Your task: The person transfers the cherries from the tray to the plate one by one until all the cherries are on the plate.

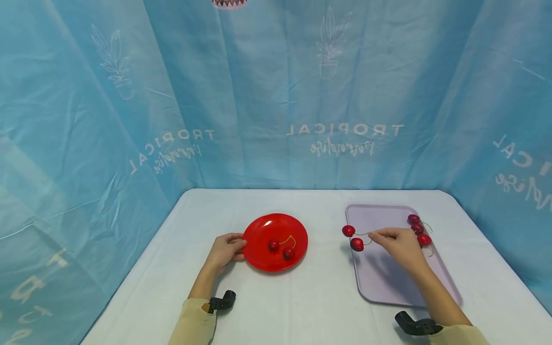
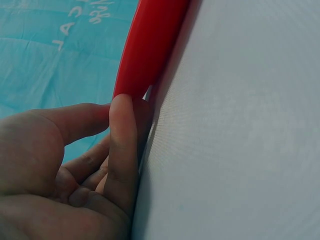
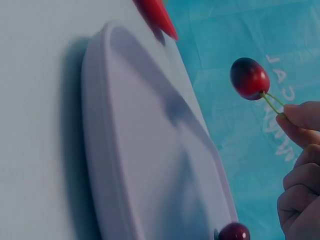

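Observation:
My left hand [image 1: 226,250] pinches the left rim of a round red plate [image 1: 260,229], thumb on one side and fingers on the other in the left wrist view. On the plate lie two cherries [image 1: 288,253] with their green stems joined. In my right hand [image 1: 397,243], thumb and fingertips pinch the stems of a second pair of cherries [image 1: 357,244]. That pair hangs above the left edge of a pale purple tray [image 1: 375,287]. The right wrist view shows only one held cherry [image 3: 250,79] clearly.
Several more cherries [image 1: 417,228] lie along the tray's right edge, partly behind my right hand. Both plate and tray stand on a white-covered table [image 1: 319,297]. Blue printed curtains [image 1: 267,96] hang behind it and at both sides.

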`<action>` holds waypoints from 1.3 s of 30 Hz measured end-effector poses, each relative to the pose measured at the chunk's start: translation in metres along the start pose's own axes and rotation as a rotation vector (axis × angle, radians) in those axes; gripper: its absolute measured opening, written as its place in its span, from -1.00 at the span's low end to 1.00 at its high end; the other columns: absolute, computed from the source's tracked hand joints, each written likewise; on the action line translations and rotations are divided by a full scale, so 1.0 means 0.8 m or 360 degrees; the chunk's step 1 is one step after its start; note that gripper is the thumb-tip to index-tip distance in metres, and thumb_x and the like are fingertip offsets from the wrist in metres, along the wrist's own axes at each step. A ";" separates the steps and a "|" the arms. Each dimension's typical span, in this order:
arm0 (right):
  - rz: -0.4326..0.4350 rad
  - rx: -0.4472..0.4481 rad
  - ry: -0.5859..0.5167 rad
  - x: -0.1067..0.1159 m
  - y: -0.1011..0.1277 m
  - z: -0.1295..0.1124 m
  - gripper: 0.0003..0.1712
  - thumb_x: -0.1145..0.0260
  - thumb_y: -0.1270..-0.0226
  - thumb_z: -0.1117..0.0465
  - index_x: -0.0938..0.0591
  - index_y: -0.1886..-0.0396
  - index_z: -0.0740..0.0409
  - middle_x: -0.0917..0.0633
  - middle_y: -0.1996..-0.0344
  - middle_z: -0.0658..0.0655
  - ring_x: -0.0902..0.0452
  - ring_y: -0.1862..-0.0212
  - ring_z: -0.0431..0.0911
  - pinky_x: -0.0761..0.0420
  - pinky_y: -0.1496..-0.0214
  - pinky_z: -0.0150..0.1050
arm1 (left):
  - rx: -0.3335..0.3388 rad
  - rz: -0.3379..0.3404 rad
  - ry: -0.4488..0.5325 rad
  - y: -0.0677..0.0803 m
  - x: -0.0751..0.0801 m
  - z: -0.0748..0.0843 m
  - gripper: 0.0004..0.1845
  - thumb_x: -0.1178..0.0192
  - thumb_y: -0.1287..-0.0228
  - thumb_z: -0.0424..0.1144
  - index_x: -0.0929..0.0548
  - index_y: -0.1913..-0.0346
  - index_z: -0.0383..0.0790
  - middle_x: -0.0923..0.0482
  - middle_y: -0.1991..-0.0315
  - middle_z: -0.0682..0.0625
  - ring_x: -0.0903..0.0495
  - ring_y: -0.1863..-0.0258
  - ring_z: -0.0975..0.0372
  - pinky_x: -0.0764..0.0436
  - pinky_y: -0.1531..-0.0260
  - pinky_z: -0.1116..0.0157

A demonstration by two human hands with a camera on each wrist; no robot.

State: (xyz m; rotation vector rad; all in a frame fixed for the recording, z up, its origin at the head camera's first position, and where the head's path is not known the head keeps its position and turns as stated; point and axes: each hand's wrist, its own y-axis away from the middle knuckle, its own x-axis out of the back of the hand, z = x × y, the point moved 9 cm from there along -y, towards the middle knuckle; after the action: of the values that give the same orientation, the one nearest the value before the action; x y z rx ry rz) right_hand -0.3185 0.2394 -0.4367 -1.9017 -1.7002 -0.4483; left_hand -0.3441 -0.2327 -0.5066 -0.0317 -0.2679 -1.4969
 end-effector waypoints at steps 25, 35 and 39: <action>-0.0050 -0.0059 -0.0197 -0.066 -0.017 -0.027 -0.53 -0.37 -0.22 -0.14 -0.76 0.16 0.17 -0.72 0.19 0.13 -0.51 0.07 0.01 -0.49 0.11 -0.14 | -0.0014 0.0011 0.0006 0.002 0.001 0.000 -0.62 -0.24 -0.29 -0.31 -0.54 -0.14 -0.35 -0.63 0.18 -0.16 -0.64 0.55 0.16 -0.68 0.42 0.28; -0.0027 -0.0004 -0.0311 -0.099 -0.024 -0.048 -0.65 -0.41 -0.19 -0.05 -0.78 0.28 0.15 -0.73 0.32 0.06 -0.49 0.22 -0.04 -0.48 0.26 -0.19 | -0.0020 0.0000 0.0016 0.001 0.001 -0.002 -0.61 -0.25 -0.29 -0.29 -0.54 -0.15 -0.35 -0.63 0.16 -0.16 -0.66 0.52 0.14 -0.68 0.41 0.26; -0.0017 0.0017 -0.0323 -0.109 -0.026 -0.054 -0.67 -0.42 -0.20 -0.03 -0.79 0.28 0.16 -0.73 0.35 0.06 -0.47 0.25 -0.04 -0.47 0.30 -0.18 | -0.0015 0.0002 0.0008 0.001 0.000 -0.001 -0.61 -0.24 -0.29 -0.29 -0.54 -0.15 -0.34 -0.62 0.16 -0.16 -0.65 0.52 0.15 -0.68 0.41 0.26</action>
State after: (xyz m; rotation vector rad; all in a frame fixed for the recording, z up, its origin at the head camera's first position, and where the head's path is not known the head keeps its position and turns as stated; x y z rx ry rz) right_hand -0.3469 0.1448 -0.4491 -1.9880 -1.8371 -0.2562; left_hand -0.3432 -0.2329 -0.5072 -0.0356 -0.2566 -1.4968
